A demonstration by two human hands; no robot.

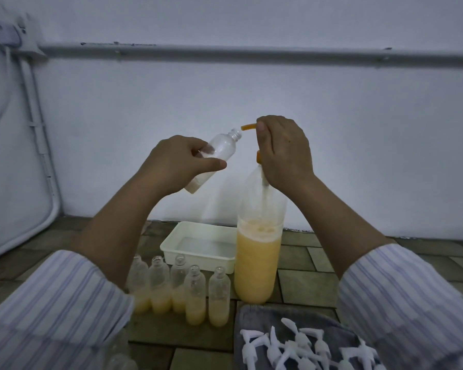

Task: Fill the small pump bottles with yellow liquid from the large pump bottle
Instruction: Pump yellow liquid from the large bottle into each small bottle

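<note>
My left hand (pixel 179 162) grips a small clear bottle (pixel 219 149), tilted with its open neck up to the right and a little pale liquid in its bottom. The neck sits just under the orange spout (pixel 247 127) of the large pump bottle (pixel 259 252), which stands upright and roughly half full of yellow liquid. My right hand (pixel 284 150) rests on the pump head with fingers curled over it. Several small uncapped bottles (pixel 182 292), each partly filled with yellow liquid, stand in a row in front of the large bottle's left side.
A white plastic tray (pixel 171 245) lies behind the small bottles. A grey cloth (pixel 254 316) at the lower right carries several white pump tops (pixel 300 345). The surface is brown tile; a white wall with a pipe rises behind. Clear bottles show faintly at the bottom left (pixel 118 356).
</note>
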